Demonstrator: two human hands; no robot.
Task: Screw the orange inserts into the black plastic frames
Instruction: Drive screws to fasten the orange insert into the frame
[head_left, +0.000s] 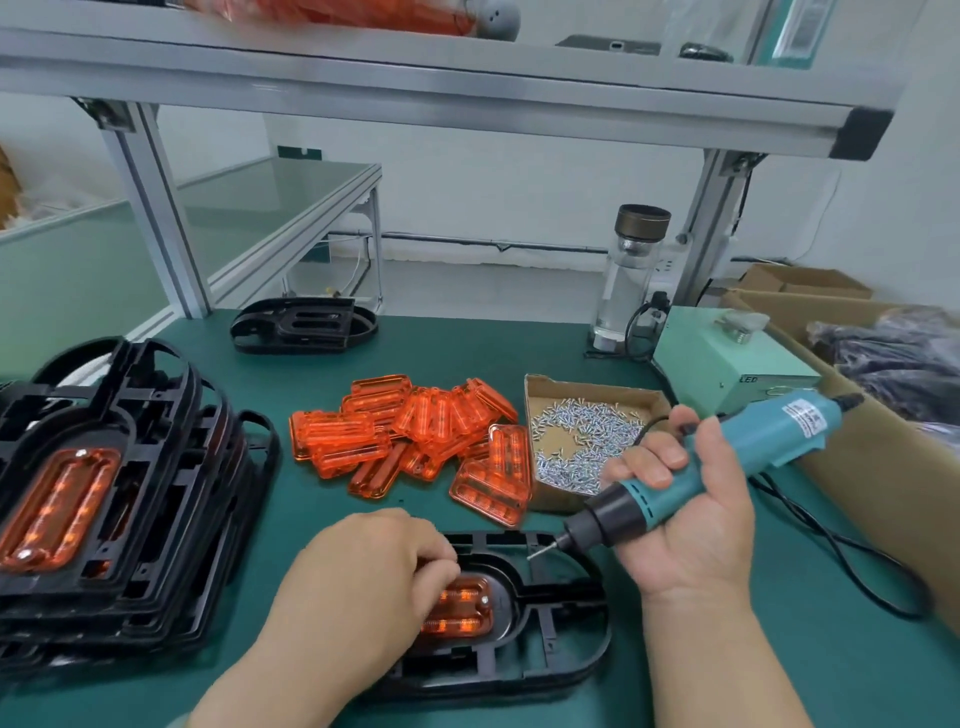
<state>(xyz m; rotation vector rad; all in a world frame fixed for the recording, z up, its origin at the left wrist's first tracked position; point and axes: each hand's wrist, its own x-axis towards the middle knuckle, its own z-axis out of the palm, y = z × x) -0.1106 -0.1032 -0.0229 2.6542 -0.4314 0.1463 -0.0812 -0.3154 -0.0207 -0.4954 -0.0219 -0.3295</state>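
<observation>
Down at 6 o'clock on the desk (322, 519), lying flat: frame (550, 639) with one insert (462, 608) dropped into its pocket. Pinned there by the left hand (374, 577), fingers curled over the insert's left end and bearing down, guessing to keep it from creeping or twisting under the bit. Looks like a screw head already sunk at the insert's right end, so probably halfway through this piece. Can't tell about the other hole, buried under the fingers.

Over at 3 o'clock of the frame, right hand (691, 519) wrapped tight round the driver (727, 457), bit slanted toward 8 o'clock and hanging just above the frame's far rim, not touching. Tiny screw (540, 552) riding on the tip, presumably magnetic, hence the easy slanted carry instead of a careful upright one.

Up at 1 o'clock, box (587, 447) of screws parked right beside the driver hand, handy for quick dips. At 12 o'clock, pile (410, 431) of loose inserts, within reach of either hand. Off at 9 o'clock, stack (130, 493) of frames with orange already fitted, kept clear of the work spot.

Next bit likely means getting the tip upright over the open hole first. Real risk of a dropped screw or a crooked start if driven at this slant.
</observation>
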